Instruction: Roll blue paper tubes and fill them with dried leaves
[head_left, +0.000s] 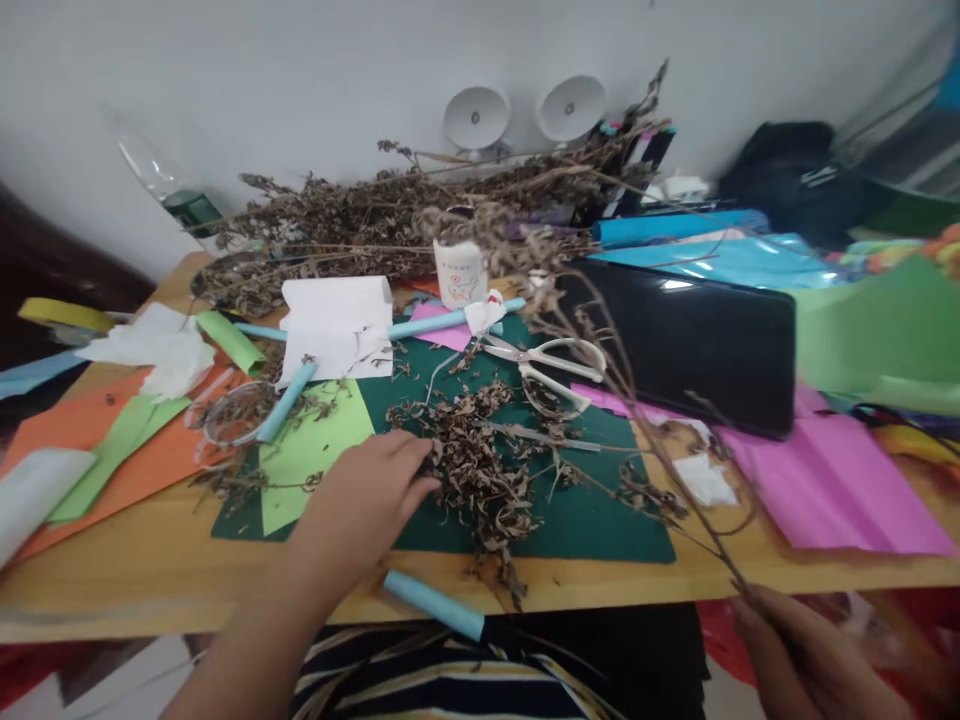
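Note:
My right hand [806,650], at the lower right, is closed round the lower end of a long dried plant stem [660,455]. The stem slants up and left across the table, with withered leaves toward its far end. My left hand [379,490] is at the left side of a heap of crumbled dried leaves [480,465]. Its thumb and fingers are a little apart at the leaves' edge; I cannot make out any thing held. The heap lies on a green cutting mat [600,520]. White-handled scissors [551,360] rest open behind it.
A large bundle of dried plants [337,215] lies along the wall, behind a white cup [459,275]. A black tablet [690,335] and pink paper [840,480] are at the right. Blue paper tubes [435,603], orange paper [142,470] and yellow tape [66,314] lie about.

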